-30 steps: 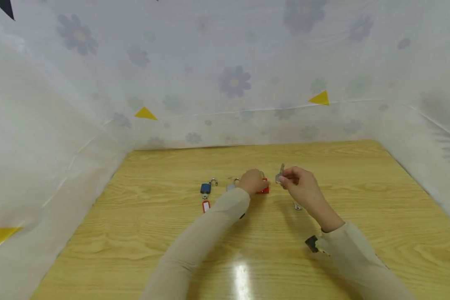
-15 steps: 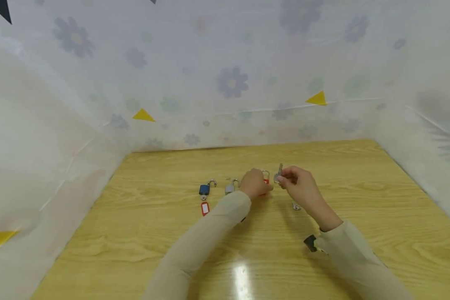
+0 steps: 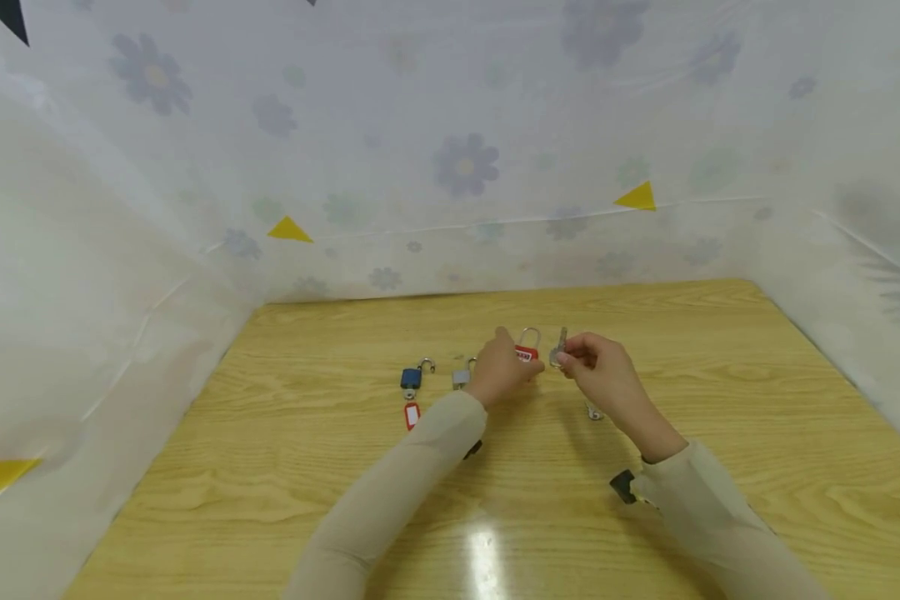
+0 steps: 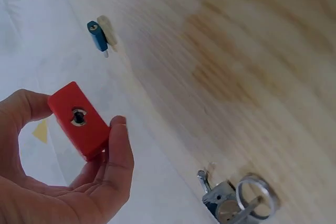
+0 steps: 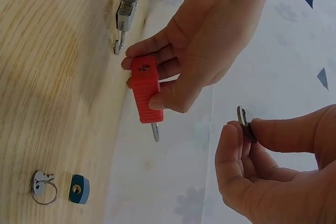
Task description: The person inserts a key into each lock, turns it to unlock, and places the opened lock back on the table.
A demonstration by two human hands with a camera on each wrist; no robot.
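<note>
Flowered white sheeting walls in a wooden table [image 3: 285, 467]. Above it, the left hand [image 3: 498, 375] grips a red padlock [image 3: 526, 353], fingers curled round its body, keyhole facing the right hand [image 3: 603, 375], which pinches a key [image 3: 561, 346] just beside it. On the table lie a blue padlock [image 3: 411, 377], what looks like a silver padlock [image 3: 462, 375], a red tag [image 3: 412, 414].
</note>
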